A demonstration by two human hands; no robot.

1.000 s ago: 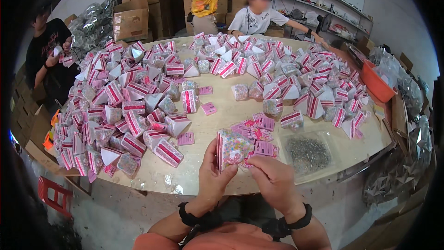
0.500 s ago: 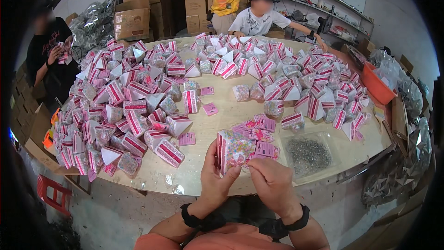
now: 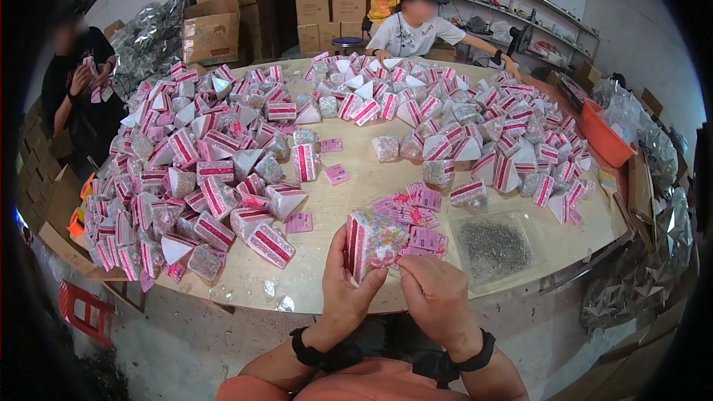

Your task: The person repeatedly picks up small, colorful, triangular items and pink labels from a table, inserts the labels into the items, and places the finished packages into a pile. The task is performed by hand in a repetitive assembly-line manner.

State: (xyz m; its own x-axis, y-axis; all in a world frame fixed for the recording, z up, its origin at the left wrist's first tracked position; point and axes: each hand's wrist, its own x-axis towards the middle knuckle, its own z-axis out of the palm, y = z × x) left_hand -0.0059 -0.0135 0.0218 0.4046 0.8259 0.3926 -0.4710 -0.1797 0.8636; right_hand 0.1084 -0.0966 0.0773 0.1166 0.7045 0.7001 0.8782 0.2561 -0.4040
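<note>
My left hand (image 3: pixel 346 294) grips a cake-slice-shaped piece (image 3: pixel 385 233) with a pink-and-white striped side and pastel speckles on its face, thumb along its lower edge. At the lower right corner of that piece, my right hand (image 3: pixel 437 295) is closed in a pinch. Whatever sits between those fingertips is too small to make out. Just beyond both hands lies a loose stack of pink cards (image 3: pixel 416 212). To their right is a clear plastic bag (image 3: pixel 533 241) holding many small dark metal pieces (image 3: pixel 494 243).
Heaps of similar cake-slice pieces (image 3: pixel 215 171) cover the table's left side, with more (image 3: pixel 512 141) at the right. An orange basin (image 3: pixel 605 137) stands at the right edge. A co-worker in white (image 3: pixel 416 33) reaches over the far side; another in black (image 3: pixel 82 82) stands left, holding pink items.
My hands and the held piece have barely shifted. Behind the table, the person in yellow has moved right, uncovering a blue stool. The person at left has raised a hand slightly.
</note>
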